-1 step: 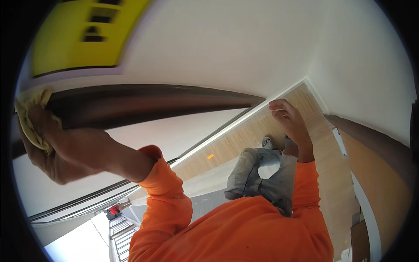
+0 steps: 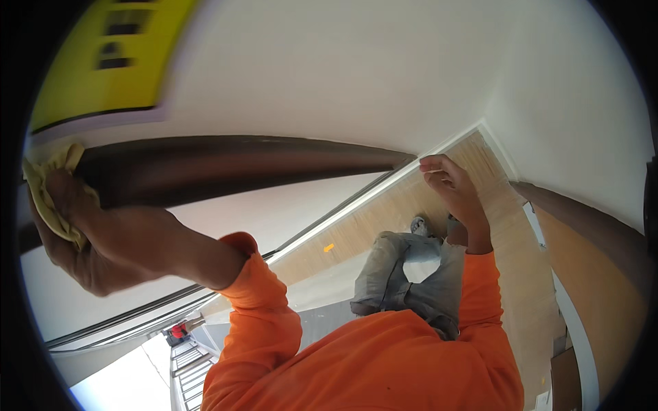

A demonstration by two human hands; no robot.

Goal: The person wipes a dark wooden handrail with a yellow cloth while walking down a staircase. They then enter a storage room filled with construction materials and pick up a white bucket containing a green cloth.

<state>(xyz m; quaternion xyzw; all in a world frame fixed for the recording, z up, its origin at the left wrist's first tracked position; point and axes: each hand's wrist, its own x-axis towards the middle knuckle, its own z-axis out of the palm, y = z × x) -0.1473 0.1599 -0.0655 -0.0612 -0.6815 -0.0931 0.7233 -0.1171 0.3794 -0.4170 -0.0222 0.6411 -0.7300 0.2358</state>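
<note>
My left hand (image 2: 103,240) is shut on a yellow cloth (image 2: 44,188) and presses it against a dark brown handrail (image 2: 233,168) at the far left. The rail runs to the right along the white wall and tapers to its end near the middle. My right hand (image 2: 456,195) is raised just right of that end, apart from the rail. Its fingers are loosely bent and spread, with nothing in them that I can make out. Both of my arms are in orange sleeves.
A yellow sign (image 2: 103,61) hangs on the white wall (image 2: 356,75) above the rail. Below are a light wooden floor (image 2: 384,212), my grey trousers (image 2: 404,274), and metal rails (image 2: 137,312) with stairs (image 2: 185,356) beneath. A brown box (image 2: 565,373) sits at the lower right.
</note>
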